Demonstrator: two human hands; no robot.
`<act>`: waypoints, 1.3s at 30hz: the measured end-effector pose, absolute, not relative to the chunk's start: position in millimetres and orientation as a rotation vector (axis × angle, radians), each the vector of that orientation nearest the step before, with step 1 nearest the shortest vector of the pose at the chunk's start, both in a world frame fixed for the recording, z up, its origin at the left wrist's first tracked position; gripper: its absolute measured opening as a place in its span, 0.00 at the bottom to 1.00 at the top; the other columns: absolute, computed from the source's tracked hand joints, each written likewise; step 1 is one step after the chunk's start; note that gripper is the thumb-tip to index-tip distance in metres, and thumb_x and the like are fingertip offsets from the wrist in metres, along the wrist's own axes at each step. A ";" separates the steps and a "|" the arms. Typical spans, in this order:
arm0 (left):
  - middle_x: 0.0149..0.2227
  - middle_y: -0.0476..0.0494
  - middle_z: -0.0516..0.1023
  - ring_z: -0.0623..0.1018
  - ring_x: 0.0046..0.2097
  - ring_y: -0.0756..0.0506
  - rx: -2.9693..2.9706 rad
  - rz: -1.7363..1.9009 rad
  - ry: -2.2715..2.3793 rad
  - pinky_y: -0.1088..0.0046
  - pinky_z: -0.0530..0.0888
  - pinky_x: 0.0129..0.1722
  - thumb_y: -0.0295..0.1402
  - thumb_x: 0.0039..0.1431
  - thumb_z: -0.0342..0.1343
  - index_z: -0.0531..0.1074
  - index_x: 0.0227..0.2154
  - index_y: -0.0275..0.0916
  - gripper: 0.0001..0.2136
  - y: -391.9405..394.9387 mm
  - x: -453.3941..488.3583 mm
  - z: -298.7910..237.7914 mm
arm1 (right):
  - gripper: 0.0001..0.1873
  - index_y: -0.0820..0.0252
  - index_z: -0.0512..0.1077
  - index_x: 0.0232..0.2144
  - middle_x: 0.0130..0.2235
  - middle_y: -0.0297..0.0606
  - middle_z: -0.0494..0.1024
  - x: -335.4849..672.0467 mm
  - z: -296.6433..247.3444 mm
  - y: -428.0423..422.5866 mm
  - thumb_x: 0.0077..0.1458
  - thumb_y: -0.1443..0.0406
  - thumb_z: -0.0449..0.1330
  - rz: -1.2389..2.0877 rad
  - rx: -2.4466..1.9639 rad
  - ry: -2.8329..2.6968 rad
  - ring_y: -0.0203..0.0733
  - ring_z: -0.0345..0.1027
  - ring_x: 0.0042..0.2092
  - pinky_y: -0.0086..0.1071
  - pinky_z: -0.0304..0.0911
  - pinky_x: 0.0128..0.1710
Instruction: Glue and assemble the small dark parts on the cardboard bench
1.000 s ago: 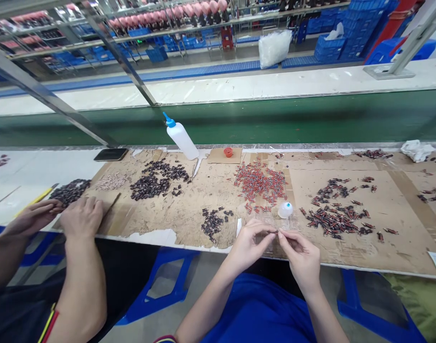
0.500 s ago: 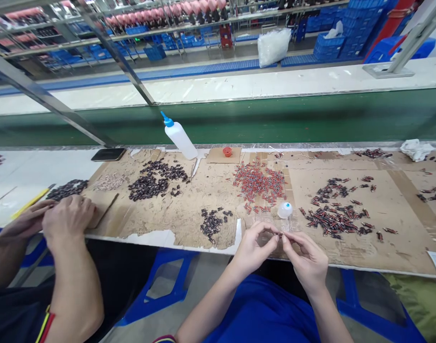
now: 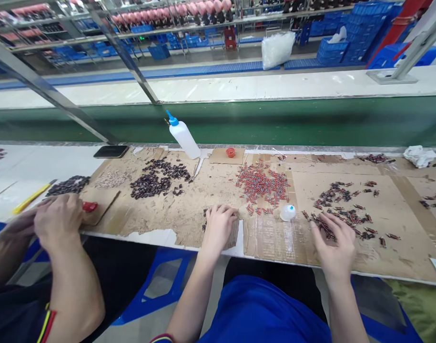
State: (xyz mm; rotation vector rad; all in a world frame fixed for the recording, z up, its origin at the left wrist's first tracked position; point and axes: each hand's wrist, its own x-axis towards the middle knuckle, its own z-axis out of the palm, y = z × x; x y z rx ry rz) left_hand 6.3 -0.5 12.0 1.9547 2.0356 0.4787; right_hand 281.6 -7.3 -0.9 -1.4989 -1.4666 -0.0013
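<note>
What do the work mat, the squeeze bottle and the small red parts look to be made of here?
Mat: brown corrugated cardboard, matte; its top layer is torn and patched with tape.
Bottle: white, slightly translucent plastic, probably soft, with a blue nozzle.
Red parts: glossy red sleeves, likely plastic, with dark ends; too small to tell more.

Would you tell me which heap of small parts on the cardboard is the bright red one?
It is the red heap in the middle, behind the small white bottle. The heaps either side, by the left hand and right hand, look dark.
</note>
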 end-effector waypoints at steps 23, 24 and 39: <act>0.37 0.46 0.79 0.73 0.45 0.44 2.149 0.962 1.476 0.64 0.66 0.44 0.32 0.62 0.55 0.75 0.34 0.42 0.04 -11.6 82.1 -20.1 | 0.21 0.61 0.76 0.33 0.34 0.41 0.81 278.3 -20.3 -11.9 0.37 0.54 0.70 0.685 -1.335 -0.969 0.47 0.74 0.33 0.38 0.69 0.33; 0.37 0.46 0.80 0.73 0.45 0.44 2.143 0.974 1.463 0.63 0.66 0.44 0.32 0.62 0.55 0.75 0.36 0.42 0.04 -13.5 80.0 -19.5 | 0.21 0.61 0.76 0.33 0.33 0.42 0.81 278.4 -20.6 -11.5 0.37 0.55 0.70 0.704 -1.308 -0.921 0.47 0.74 0.33 0.38 0.69 0.34; 0.36 0.49 0.83 0.78 0.42 0.45 2.007 1.036 1.462 0.64 0.68 0.44 0.27 0.58 0.58 0.73 0.40 0.43 0.08 -21.8 77.4 -28.6 | 0.19 0.60 0.72 0.19 0.19 0.35 0.74 255.6 -11.7 -13.1 0.44 0.50 0.64 0.626 -1.478 -1.102 0.38 0.66 0.21 0.29 0.62 0.21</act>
